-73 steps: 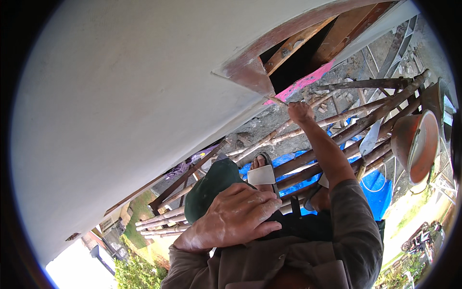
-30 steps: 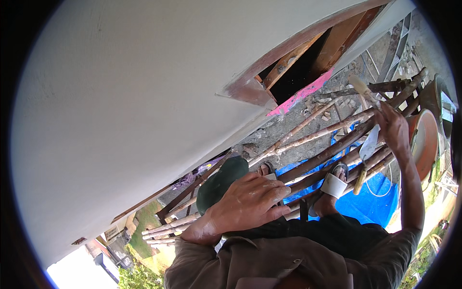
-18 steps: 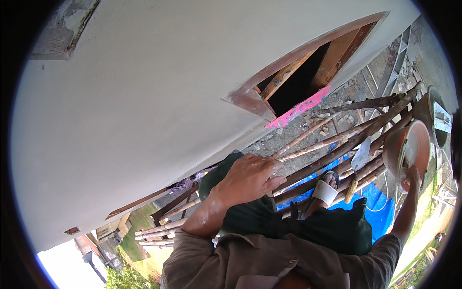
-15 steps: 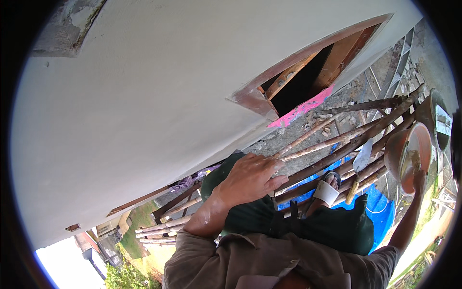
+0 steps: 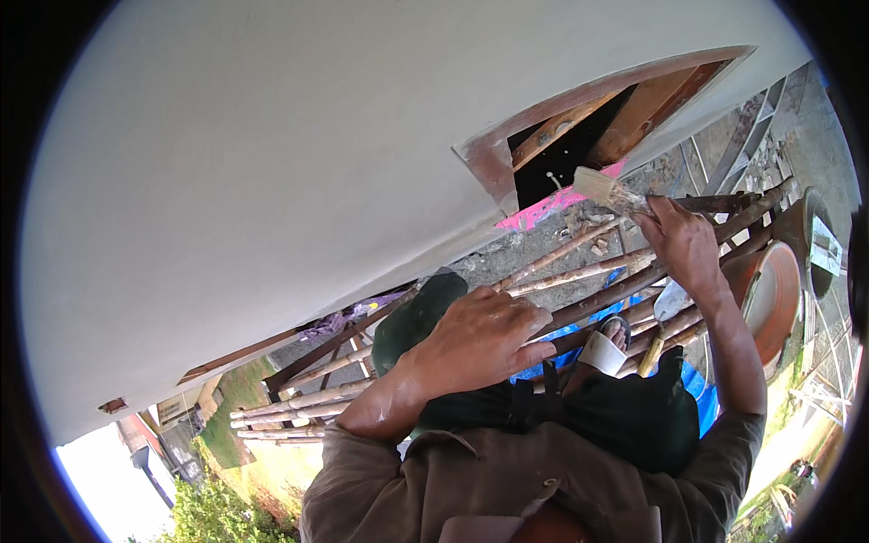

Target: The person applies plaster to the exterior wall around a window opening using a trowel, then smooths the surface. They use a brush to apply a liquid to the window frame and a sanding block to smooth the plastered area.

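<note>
The right hand (image 5: 683, 246) grips a brush (image 5: 597, 190), raised in front of the pink strip (image 5: 534, 214) under the opening (image 5: 538, 178). The left hand (image 5: 480, 337) bends its fingers loosely near the knee (image 5: 412, 321); I can't tell if they hold anything. White flecks (image 5: 549, 176) suggest an overloaded brush might drip; a slip on round poles (image 5: 620, 290) could upset the bucket (image 5: 778, 303). The wall (image 5: 272, 181) is pale and smooth, with rubble (image 5: 599, 247) below.

A platform of round brown wooden poles (image 5: 602, 299), set side by side with gaps between, carried a silver-bladed trowel with a yellowish handle (image 5: 670, 302) and a foot in a white-strapped sandal (image 5: 605, 349); a round orange tub (image 5: 786, 299) sat at its right, base hidden.
</note>
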Demonstrator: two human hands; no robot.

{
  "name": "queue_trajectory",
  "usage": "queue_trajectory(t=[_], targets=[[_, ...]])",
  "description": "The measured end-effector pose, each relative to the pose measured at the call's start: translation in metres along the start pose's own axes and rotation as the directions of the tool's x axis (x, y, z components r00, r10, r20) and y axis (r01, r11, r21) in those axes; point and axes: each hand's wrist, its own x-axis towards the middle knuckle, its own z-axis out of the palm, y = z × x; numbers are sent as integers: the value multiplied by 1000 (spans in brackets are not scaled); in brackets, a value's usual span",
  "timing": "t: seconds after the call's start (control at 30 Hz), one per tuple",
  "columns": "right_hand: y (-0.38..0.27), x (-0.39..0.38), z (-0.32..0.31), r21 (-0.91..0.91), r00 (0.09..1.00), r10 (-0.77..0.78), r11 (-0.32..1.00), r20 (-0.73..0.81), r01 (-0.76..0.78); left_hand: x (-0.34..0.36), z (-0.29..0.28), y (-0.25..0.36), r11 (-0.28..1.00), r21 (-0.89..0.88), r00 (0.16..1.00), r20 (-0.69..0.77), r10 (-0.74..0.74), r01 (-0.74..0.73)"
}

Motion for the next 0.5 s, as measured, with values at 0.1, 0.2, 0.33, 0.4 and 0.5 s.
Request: queue_trajectory(t=[0.1, 0.2, 0.33, 0.4, 0.5], targets=[[-53, 45, 1, -47, 965, -253, 967, -74, 250, -10, -4, 6, 1000, -19, 999, -49, 2, -3], [-78, 62, -17, -99, 948, -295, 954, -116, 285, -17, -8, 9, 999, -38, 998, -62, 3, -5], [-89, 60, -43, 1, 954, -267, 963, -138, 270, -26, -11, 10, 999, -40, 994, -104, 17, -21], [-89, 54, -52, -22, 959, -266, 964, -102, 265, -26, -12, 8, 999, -36, 995, -98, 24, -27], [-91, 57, -43, -61, 958, -277, 960, -79, 273, -25, -12, 5, 998, -43, 994, -107, 33, -37]])
